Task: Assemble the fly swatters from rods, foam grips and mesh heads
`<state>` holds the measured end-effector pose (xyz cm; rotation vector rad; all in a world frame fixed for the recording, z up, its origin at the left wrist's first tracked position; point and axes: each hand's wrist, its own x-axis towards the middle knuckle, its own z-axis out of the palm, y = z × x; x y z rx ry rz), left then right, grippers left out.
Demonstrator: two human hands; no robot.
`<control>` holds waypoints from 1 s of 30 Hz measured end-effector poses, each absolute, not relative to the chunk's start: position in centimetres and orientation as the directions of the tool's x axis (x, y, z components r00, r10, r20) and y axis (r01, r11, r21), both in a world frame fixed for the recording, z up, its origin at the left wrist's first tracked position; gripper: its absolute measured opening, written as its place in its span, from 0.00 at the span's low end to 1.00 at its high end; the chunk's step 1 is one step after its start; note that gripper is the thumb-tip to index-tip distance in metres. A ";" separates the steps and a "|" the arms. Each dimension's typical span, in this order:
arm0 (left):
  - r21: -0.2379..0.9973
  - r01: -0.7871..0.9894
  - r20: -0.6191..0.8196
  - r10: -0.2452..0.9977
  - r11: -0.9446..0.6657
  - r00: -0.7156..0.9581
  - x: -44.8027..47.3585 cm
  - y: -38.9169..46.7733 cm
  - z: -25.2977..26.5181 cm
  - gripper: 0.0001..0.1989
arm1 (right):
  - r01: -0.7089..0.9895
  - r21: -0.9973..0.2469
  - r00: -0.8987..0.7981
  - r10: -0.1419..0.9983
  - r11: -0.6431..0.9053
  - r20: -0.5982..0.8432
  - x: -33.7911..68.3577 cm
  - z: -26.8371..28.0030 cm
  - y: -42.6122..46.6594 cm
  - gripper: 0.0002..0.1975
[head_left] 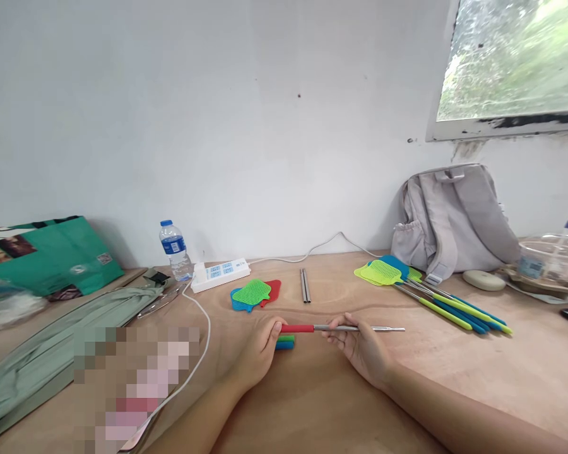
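Note:
My left hand (264, 347) grips the end of a red handle sleeve (297, 328). A thin telescopic metal rod (387, 328) runs out of the sleeve's right end, held level. My right hand (360, 348) pinches that rod between thumb and fingers. Green and blue handle sleeves (284, 345) lie just behind my left hand, partly hidden by it. Beyond them are loose fly swatter heads, a green one (252, 292) resting over a blue one (240, 302) and a red one (272, 292). Two more metal rods (305, 285) lie side by side farther back.
On the right lie several fly swatters (447, 306) with yellow-green and blue handles, before a grey backpack (454, 221). A power strip (221, 275) and water bottle (175, 249) stand at the back left. A white cable (207, 340) crosses the table (360, 410) on the left.

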<state>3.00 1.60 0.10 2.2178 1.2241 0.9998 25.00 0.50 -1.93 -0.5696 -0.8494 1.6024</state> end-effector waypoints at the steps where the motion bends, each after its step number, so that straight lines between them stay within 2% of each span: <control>1: 0.657 0.556 0.382 0.861 -0.509 0.336 3.1 1.5 0.0 0.16 | -0.614 -0.787 -0.201 0.976 -0.055 0.089 25.0 -1.9 0.4 0.14; 6: 0.613 0.593 0.393 0.853 -0.521 0.344 3.8 0.9 0.5 0.17 | -0.584 -0.810 -0.229 0.968 -0.052 0.102 24.9 -1.8 0.3 0.13; 10: 0.444 0.614 0.397 0.758 -0.652 0.518 4.0 0.2 1.1 0.15 | -0.561 -0.823 -0.300 0.949 -0.091 0.099 24.7 -1.8 0.2 0.13; 13: 0.367 0.587 0.380 0.692 -0.722 0.614 4.5 -0.5 1.2 0.12 | -0.482 -0.876 -0.343 0.927 -0.038 0.149 24.5 -1.6 -0.2 0.18; 16: 0.366 0.587 0.410 0.691 -0.722 0.595 5.3 -1.4 1.2 0.11 | -0.334 -0.942 -0.324 0.936 0.026 0.141 24.3 -1.4 -0.9 0.25; 21: 0.402 0.555 0.443 0.685 -0.728 0.578 6.6 -2.7 0.9 0.10 | -0.149 -0.986 -0.175 0.980 0.071 0.098 24.1 -1.8 -1.7 0.30; 26: 0.359 0.560 0.472 0.663 -0.747 0.581 7.2 -3.4 0.9 0.10 | -0.203 -0.979 -0.133 0.989 0.030 0.058 23.9 -2.5 -1.9 0.27; 30: 0.335 0.560 0.472 0.650 -0.757 0.596 7.5 -3.9 1.2 0.10 | -0.273 -0.962 -0.181 0.981 0.013 0.065 23.8 -2.8 -2.1 0.25</control>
